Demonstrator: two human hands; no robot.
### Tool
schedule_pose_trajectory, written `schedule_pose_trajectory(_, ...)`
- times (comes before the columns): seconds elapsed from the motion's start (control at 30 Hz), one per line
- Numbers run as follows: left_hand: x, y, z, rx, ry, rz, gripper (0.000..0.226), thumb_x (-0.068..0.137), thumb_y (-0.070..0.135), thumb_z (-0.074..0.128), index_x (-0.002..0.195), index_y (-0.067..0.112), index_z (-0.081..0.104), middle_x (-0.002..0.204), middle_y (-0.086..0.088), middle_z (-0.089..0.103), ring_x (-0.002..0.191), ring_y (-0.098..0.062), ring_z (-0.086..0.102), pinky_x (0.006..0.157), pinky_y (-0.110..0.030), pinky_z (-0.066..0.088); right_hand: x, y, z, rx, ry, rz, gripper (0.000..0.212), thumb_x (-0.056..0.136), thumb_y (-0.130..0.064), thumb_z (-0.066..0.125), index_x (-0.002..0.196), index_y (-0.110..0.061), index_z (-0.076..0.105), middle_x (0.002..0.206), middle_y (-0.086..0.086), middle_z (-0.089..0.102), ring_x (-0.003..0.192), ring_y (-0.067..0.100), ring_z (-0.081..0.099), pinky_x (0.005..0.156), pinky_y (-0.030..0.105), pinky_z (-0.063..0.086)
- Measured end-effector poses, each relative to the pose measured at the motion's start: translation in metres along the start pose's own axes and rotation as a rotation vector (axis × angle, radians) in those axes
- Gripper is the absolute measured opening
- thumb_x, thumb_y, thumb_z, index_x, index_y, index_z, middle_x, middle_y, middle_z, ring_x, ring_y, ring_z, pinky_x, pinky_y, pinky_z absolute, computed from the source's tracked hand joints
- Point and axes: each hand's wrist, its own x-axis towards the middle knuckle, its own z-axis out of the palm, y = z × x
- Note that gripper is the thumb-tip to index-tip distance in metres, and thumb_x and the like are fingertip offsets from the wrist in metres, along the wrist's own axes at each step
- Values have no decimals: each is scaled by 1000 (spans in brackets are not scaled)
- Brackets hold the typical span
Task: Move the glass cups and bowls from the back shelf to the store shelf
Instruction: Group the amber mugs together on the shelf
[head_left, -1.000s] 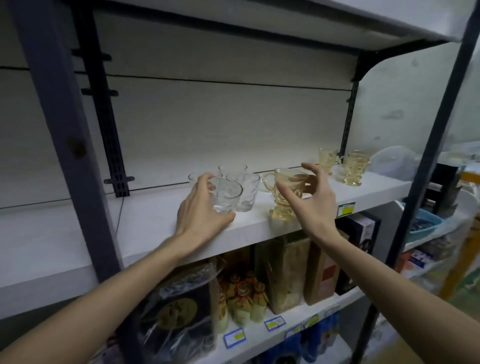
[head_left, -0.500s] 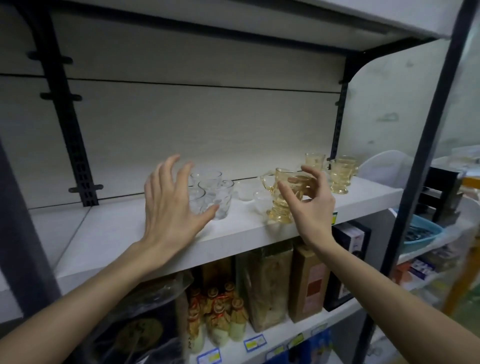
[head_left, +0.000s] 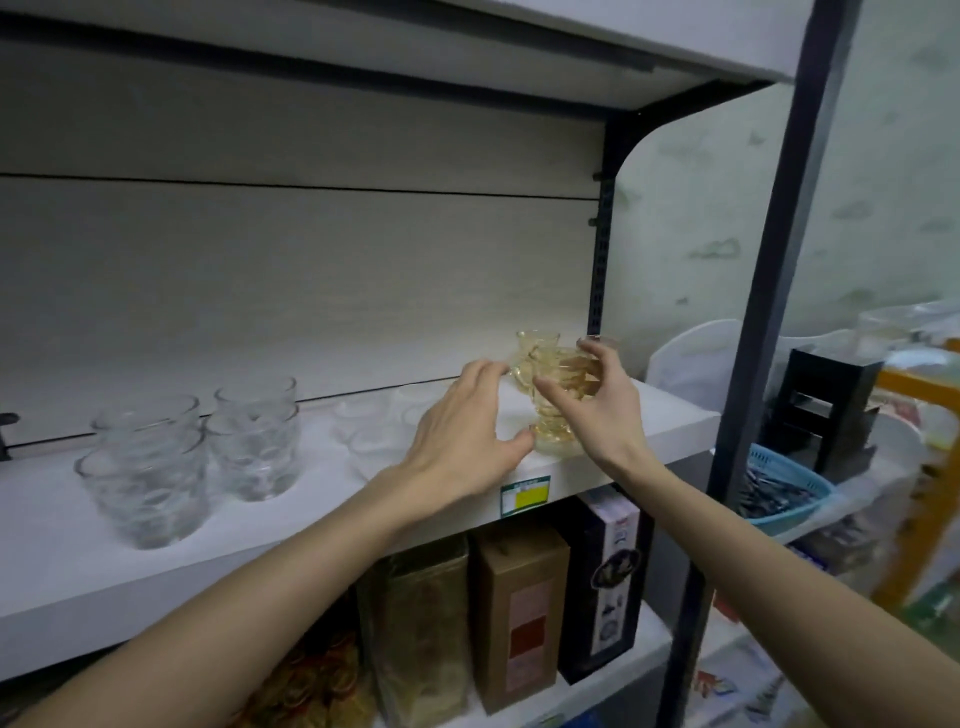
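An amber footed glass cup (head_left: 555, 410) stands near the right front of the white shelf (head_left: 62, 566). My right hand (head_left: 597, 405) wraps its fingers around the cup's bowl. My left hand (head_left: 462, 441) reaches in from the left, fingers spread, its thumb touching the cup's foot. Another amber cup (head_left: 530, 345) stands just behind, partly hidden. Several clear glass tumblers (head_left: 192, 457) are grouped on the left of the shelf. Small clear glass bowls (head_left: 374, 426) sit between the tumblers and my left hand.
A dark metal upright (head_left: 769, 291) frames the shelf's right side. Below are boxes (head_left: 517, 618) and packaged goods (head_left: 415, 639). Further right stand a blue basket (head_left: 784, 488), a black stand (head_left: 826, 405) and white plastic ware. A price label (head_left: 524, 496) is on the shelf edge.
My left hand has let go of the clear tumbler and moved right to the amber cup's foot. My right hand has closed around that cup. The view has shifted right.
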Motion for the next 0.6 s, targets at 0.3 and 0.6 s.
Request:
schedule_pose_trajectory(0.3,49,-7,47,-77,-41,-219,85,89,32,69,159,18,24,164,-1,26,149,-20,31,115,-33,31,37,35,-13,-431,-288,-285,87,85,-75,57,154,-25,38,127,-3,67,110,18,64,90,37,52)
schedule_pose_trajectory(0.6,63,-4,52,-52,-66,-221,94,80,56,75,158,27,30,160,8,39,143,-14,42,114,-38,39,107,48,-50,-558,-362,-406,78,77,-41,54,151,-20,45,154,3,49,147,25,34,121,43,29)
